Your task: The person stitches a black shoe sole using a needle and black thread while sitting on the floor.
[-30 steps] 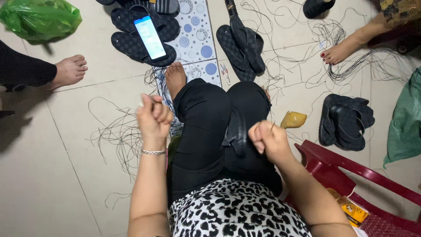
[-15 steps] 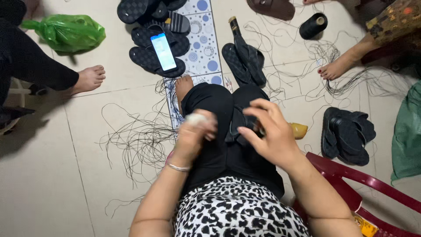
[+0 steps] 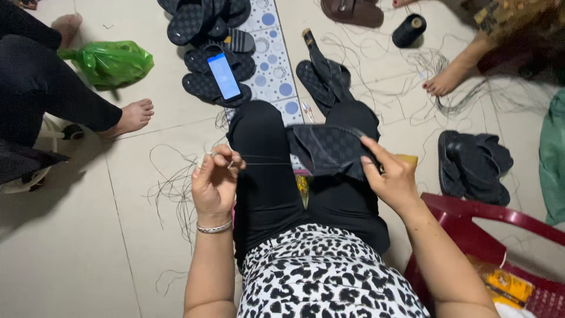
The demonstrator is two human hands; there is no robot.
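I sit on the floor with my legs in black trousers stretched out. My right hand (image 3: 393,176) grips a black sandal upper (image 3: 326,150) with a checked texture, held over my right thigh. My left hand (image 3: 216,179) pinches a needle or the end of a thin dark thread (image 3: 268,163) that runs taut across to the sandal upper. A silver bracelet circles my left wrist.
A phone (image 3: 224,76) lies on a pile of black sandals (image 3: 203,23) ahead, beside a dotted mat (image 3: 272,70). More sandals (image 3: 474,165) lie at right by a red plastic chair (image 3: 482,218). Loose threads (image 3: 173,188), a black spool (image 3: 408,30), a green bag (image 3: 112,62) and other people's feet surround me.
My hands came together at the sandal upper, then my left hand drew out to the left, pulling the thread taut. My head has tilted, so the view shifted.
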